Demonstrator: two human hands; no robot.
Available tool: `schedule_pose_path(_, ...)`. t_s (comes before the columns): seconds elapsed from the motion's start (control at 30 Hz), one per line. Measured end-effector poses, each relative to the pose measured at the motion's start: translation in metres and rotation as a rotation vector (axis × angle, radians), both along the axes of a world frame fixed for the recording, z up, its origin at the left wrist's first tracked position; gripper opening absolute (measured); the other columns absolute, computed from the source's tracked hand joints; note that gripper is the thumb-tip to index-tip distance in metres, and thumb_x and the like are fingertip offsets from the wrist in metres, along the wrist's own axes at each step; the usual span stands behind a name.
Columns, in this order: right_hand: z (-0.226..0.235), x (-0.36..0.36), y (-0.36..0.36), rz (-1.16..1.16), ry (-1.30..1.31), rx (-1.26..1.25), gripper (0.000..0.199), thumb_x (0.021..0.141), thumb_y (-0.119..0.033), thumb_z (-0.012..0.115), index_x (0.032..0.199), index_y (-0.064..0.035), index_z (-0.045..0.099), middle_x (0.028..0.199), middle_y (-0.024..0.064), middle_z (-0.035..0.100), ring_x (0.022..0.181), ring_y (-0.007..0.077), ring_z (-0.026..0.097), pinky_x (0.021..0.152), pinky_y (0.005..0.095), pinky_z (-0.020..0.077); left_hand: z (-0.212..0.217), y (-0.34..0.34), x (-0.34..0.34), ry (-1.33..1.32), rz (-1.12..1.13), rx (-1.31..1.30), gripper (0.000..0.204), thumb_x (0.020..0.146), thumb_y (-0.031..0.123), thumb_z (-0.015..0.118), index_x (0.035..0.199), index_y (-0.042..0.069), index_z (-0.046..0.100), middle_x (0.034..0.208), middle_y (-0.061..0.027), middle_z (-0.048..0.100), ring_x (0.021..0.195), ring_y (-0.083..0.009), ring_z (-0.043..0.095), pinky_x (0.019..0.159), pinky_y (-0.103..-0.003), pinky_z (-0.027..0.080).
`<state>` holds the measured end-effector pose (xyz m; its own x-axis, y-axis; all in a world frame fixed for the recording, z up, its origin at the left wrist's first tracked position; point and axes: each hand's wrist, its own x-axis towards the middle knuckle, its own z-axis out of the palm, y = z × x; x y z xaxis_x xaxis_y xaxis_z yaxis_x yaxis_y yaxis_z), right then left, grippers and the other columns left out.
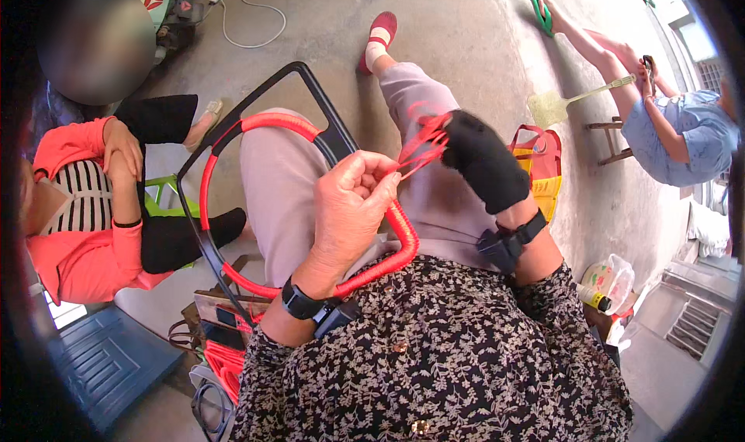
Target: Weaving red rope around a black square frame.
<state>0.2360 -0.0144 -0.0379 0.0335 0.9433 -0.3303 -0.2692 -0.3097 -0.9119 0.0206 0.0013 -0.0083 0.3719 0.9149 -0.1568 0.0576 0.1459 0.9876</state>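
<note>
Across my lap lies a black frame (258,85) with a rounded loop (403,240) mostly wrapped in red-orange cord. My left hand (353,197), bare with a dark wrist strap, pinches the ends of thin red strands (419,151) between thumb and forefinger, above the loop. The strands run in a loose bundle up to my right hand (481,159), which wears a black glove and closes on their other part. Its fingertips are partly hidden by the strands and the glove.
To the left sits a person in a coral jacket (66,240); at the far right another person (675,135) sits holding a phone. A yellow-and-red bag (545,170) stands beside my right leg. A fly swatter (551,108), red material (225,364) and a plastic bag (609,279) are nearby.
</note>
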Motion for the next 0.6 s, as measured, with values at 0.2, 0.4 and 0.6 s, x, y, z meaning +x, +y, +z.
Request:
schedule_pose_path(0.2,-0.027,0.084,-0.020,-0.327,-0.804,0.331,0.017,0.091,-0.004,0.045,0.104,-0.0025,0.055,0.095,0.0053,0.062,0.086,0.0151,0.059,0.076,0.0256,0.0463,0.000,-0.004,-0.002,-0.005,0.017,-0.044,0.015,0.084,-0.004,0.061,0.098,-0.001,0.058,0.082,-0.0005,0.061,0.068,-0.0031,0.057,0.057,-0.017,0.047)
schedule_pose_path(0.4,-0.041,0.159,-0.026,-0.573,0.792,0.352,0.014,0.089,0.006,0.040,0.096,-0.0018,0.050,0.082,-0.0025,0.046,0.072,0.0056,0.045,0.062,0.0149,0.0370,-0.011,-0.001,-0.022,0.048,0.443,0.314,0.021,0.087,-0.001,0.058,0.108,0.002,0.054,0.093,-0.0046,0.057,0.072,-0.0086,0.058,0.062,-0.020,0.050)
schedule_pose_path(0.6,-0.037,0.119,-0.045,-0.373,-0.933,0.136,0.012,0.093,-0.008,0.046,0.100,-0.0061,0.055,0.082,0.0015,0.057,0.063,0.0075,0.050,0.052,0.0178,0.0392,-0.025,-0.011,-0.037,-0.374,0.338,-0.509,0.017,0.094,0.023,0.054,0.100,0.007,0.055,0.089,-0.0088,0.064,0.068,-0.0173,0.062,0.061,-0.029,0.052)
